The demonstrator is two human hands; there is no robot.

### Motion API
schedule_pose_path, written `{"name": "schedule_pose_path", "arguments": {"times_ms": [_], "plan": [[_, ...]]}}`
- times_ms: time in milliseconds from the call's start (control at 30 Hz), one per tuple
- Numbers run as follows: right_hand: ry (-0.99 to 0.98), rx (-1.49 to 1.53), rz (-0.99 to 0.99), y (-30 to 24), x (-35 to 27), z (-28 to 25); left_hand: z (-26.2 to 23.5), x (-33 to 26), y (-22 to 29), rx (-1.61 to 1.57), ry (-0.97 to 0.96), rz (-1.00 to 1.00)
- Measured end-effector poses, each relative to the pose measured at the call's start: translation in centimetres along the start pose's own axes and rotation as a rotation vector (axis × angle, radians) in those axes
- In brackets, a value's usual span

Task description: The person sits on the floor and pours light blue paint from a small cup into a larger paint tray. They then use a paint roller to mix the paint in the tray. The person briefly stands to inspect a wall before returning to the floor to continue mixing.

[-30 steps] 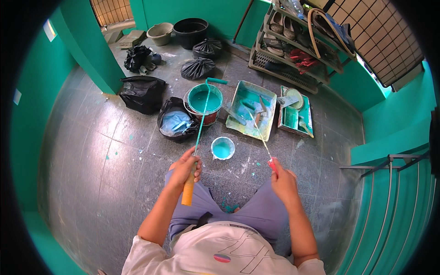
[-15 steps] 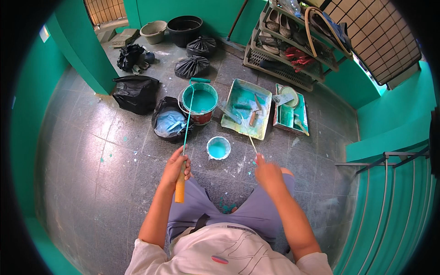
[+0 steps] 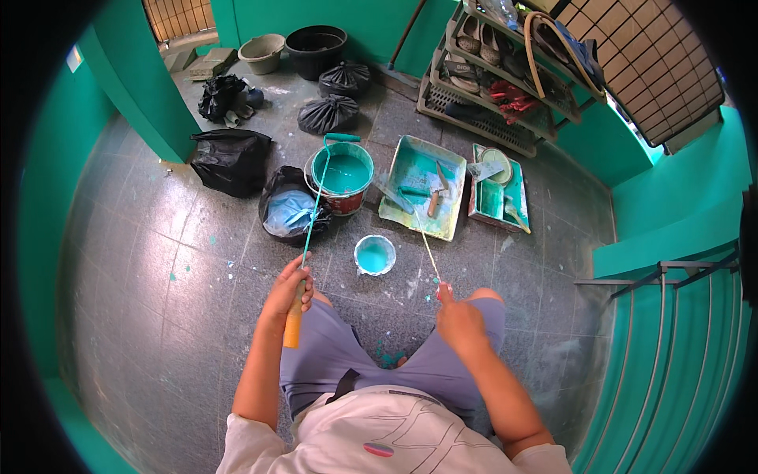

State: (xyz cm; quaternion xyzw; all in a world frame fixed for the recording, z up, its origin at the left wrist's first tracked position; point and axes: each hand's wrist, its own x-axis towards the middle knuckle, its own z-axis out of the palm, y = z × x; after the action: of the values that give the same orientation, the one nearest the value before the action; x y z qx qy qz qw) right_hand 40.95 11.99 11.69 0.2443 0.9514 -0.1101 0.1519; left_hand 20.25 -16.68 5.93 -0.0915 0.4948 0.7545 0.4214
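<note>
My left hand [image 3: 285, 295] is wrapped round the orange handle of a long paint roller [image 3: 292, 329]. Its green sleeve appears over the far rim of a paint bucket [image 3: 344, 203], which holds turquoise paint. In my right hand [image 3: 459, 321] is the handle end of a smaller paint roller [image 3: 426, 243] with a thin pale rod; its green sleeve is at the large paint tray [image 3: 449, 227]. A wooden-handled scraper [image 3: 433, 205] lies in that tray. Between the hands and bucket stands a small white tub [image 3: 374, 255] of turquoise paint.
Right of the tray sits a second paint-stained tray [image 3: 517, 189] with a brush [image 3: 517, 216] and a round lid [image 3: 497, 163]. Black bags [image 3: 230, 163] lie left and behind. A shoe rack [image 3: 482, 118] stands at back right, a metal rail [image 3: 663, 276] at right.
My left hand has shifted left and slightly down with the long roller, its shaft leaning more. My right hand has moved slightly down. The small roller's sleeve sits slightly lower and further left.
</note>
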Motion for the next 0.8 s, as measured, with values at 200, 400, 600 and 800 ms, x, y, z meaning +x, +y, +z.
{"name": "schedule_pose_path", "arguments": {"times_ms": [200,400,600,800], "plan": [[0.042,-0.047,0.034,-0.3,5.3,0.1,-3.0,1.2,0.3,0.162,0.011,-0.017],[-0.011,-0.051,0.063,-0.9,4.4,0.7,-7.2,2.3,0.0,0.468,0.094,-0.045],[0.043,-0.005,0.047,-1.1,2.7,2.1,-9.5,3.6,-1.2,0.750,0.191,0.033],[-0.083,0.046,0.084,-2.0,0.4,1.3,-11.4,4.3,-1.8,0.950,0.252,0.090]]}}
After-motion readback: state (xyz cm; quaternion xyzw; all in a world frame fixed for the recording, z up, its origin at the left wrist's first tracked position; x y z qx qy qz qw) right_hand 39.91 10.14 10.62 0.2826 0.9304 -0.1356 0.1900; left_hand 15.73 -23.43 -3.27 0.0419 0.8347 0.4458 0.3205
